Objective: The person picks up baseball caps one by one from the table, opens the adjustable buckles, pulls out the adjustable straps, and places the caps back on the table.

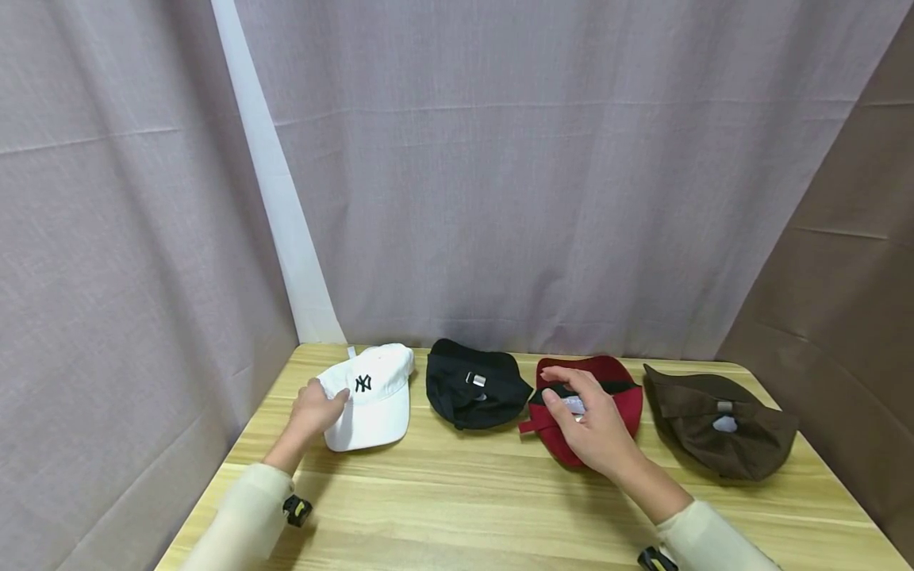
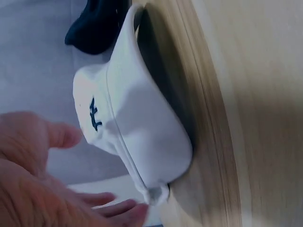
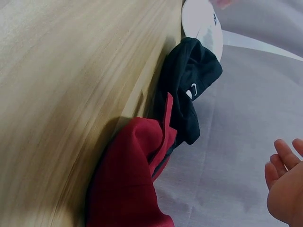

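"How are your hands?"

"My left hand (image 1: pixel 317 408) is spread, thumb apart from fingers, right at the white fabric cap with black embroidered letters (image 1: pixel 382 404); I can't tell whether they touch. My right hand (image 1: pixel 589 420) is loosely open above the red fabric cap with a loose strap (image 1: pixel 630 406)."

"Anything in the way?"

"My right hand hides part of the red cap from above. Between my hands lies a black fabric cap with a metal buckle (image 1: pixel 493 404); right of my right hand, a dark brown fabric cap (image 1: pixel 743 444). A grey cloth curtain (image 1: pixel 535 198) hangs beyond both hands."

"Count them?"

"Four caps, one per colour, on one pale wooden table (image 1: pixel 457 496)."
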